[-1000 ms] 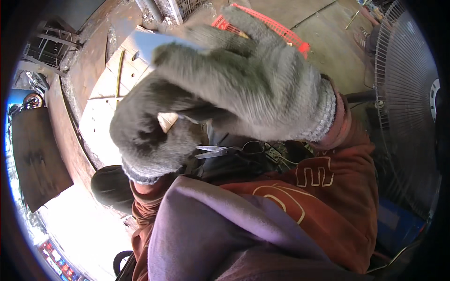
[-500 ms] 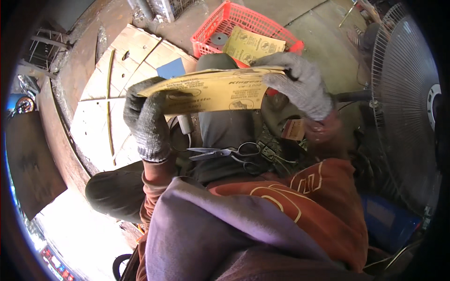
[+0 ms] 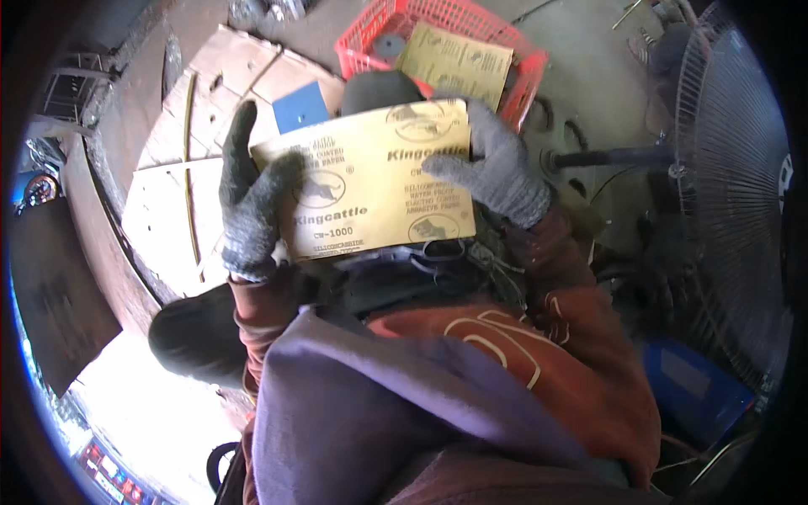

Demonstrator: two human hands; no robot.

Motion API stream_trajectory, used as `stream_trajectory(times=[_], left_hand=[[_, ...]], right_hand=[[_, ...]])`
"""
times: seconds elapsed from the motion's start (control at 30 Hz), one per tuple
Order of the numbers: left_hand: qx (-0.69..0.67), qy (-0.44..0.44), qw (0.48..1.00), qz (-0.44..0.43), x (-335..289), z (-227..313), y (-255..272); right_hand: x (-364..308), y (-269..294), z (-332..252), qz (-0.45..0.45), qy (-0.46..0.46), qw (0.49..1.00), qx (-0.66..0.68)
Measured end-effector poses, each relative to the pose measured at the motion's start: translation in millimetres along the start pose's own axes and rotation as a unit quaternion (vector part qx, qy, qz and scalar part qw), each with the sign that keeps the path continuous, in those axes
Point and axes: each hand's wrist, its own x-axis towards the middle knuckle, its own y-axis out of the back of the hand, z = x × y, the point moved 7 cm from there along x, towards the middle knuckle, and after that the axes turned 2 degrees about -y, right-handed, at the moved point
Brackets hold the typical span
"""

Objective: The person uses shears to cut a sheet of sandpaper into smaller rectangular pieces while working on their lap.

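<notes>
Upright in front of me is a yellow-backed sheet of sandpaper [image 3: 383, 189], printed side toward me. My right hand [image 3: 505, 172], in a grey knit glove, grips its right edge, thumb in front and fingers behind. At the left edge my gloved left hand [image 3: 252, 202] has its thumb over the front of the sheet; one finger stretches up beside it, and the others are hidden. Below the sheet, scissors [image 3: 444, 250] lie on my lap, mostly covered by it. Whether the sandpaper is one layer or several, I cannot tell.
Beyond my knee stands a red plastic basket [image 3: 358, 42] with another yellow sandpaper sheet [image 3: 459, 63] and a grey disc [image 3: 389, 45]. Flattened cardboard [image 3: 160, 206] carries a blue square sheet [image 3: 300, 108] and a thin strip [image 3: 188, 168]. A large fan [image 3: 732, 168] stands close on my right.
The sandpaper, bent and seen nearly edge-on before, now faces me flat and lower, covering most of the scissors. My right hand has moved left and down; a left finger now points upward.
</notes>
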Motion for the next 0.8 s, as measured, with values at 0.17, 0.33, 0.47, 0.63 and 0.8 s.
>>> stream_trajectory(times=[0.17,0.33,0.47,0.63,0.8], left_hand=[[-0.047,0.13,0.99,-0.022,-41.5,-32.1,11.4],[-0.03,0.223,0.974,-0.027,-92.6,-52.2,24.6],[-0.014,0.286,0.958,-0.018,-141.8,-64.0,28.8],[0.119,0.28,0.953,0.009,-172.5,-52.6,29.7],[0.081,0.098,0.991,0.051,-130.1,-35.7,35.5]], right_hand=[[-23.8,-2.9,-1.5,-0.082,0.021,0.995,-0.05],[-75.0,-16.3,13.2,-0.151,-0.203,0.967,0.0],[-114.1,-28.3,11.8,-0.125,-0.195,0.972,-0.026],[-140.9,-40.3,9.2,-0.201,-0.211,0.948,-0.127],[-113.5,-36.6,-25.3,-0.077,-0.223,0.969,0.076]])
